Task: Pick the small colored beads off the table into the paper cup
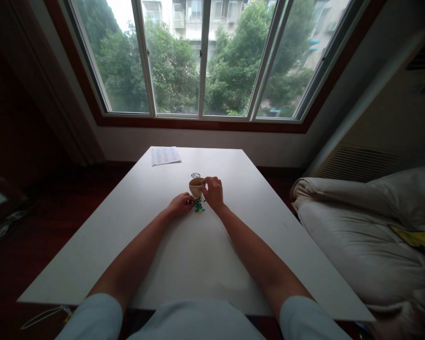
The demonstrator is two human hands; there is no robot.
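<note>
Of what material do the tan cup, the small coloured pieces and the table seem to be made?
Tan cup: perhaps wood or ceramic; its smooth, dull look leaves this open.
Small coloured pieces: probably plastic, judging by the bright blue, green and yellow; too small to be sure.
Table: perhaps laminate, as the white top looks smooth, with a soft sheen.

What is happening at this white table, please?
A person is handling small pieces at the white table. The right hand is at the rim of a tan cup, with a green piece showing at its fingers. The left hand is beside a small pile of blue, green and yellow pieces, on the near side of the cup.
</note>
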